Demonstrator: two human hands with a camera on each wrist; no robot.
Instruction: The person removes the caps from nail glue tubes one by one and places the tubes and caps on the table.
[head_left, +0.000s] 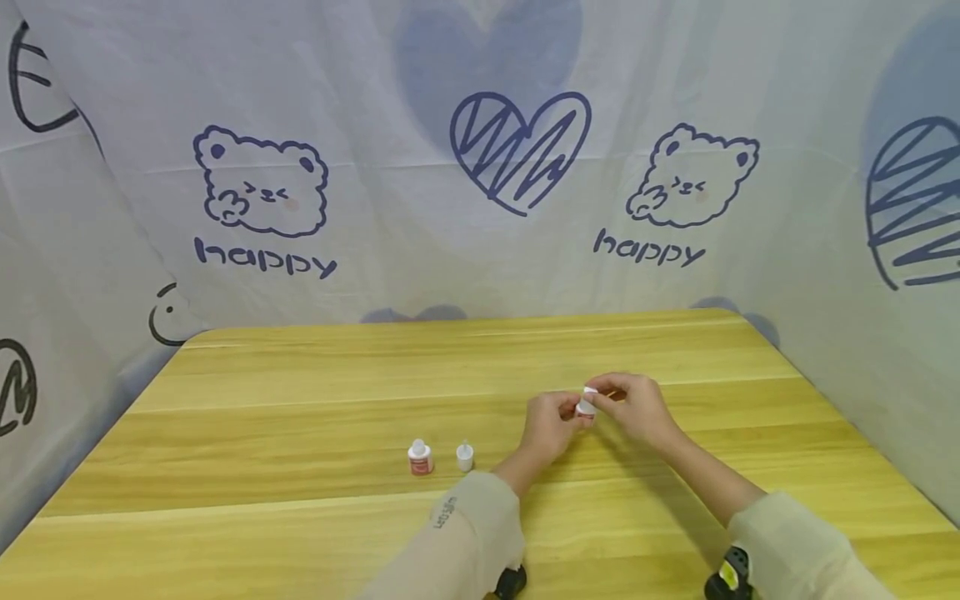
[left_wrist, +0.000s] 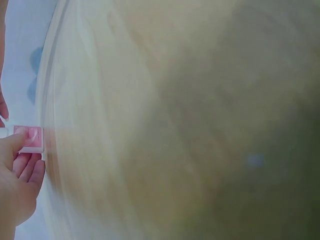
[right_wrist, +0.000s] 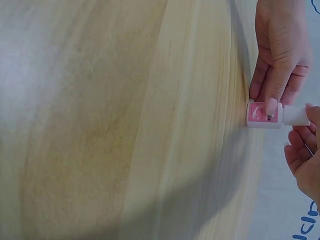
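Above the table's right half, my left hand (head_left: 549, 427) pinches a small white bottle with a pink label (right_wrist: 263, 115), thumb lying across the label. My right hand (head_left: 636, 408) pinches the tall white cap (right_wrist: 296, 115) at the bottle's top. Cap and bottle are in line; whether the cap is tight or loose cannot be told. In the left wrist view the label (left_wrist: 33, 136) shows beside my left thumb, and the cap is mostly cut off by the frame.
On the table (head_left: 300, 367), left of my hands, a second small bottle with a pinkish-red label (head_left: 421, 460) stands upright. Beside it is a small white piece with a thin pointed tip (head_left: 465, 457). A white printed curtain (head_left: 390, 208) hangs behind the table and along its sides.
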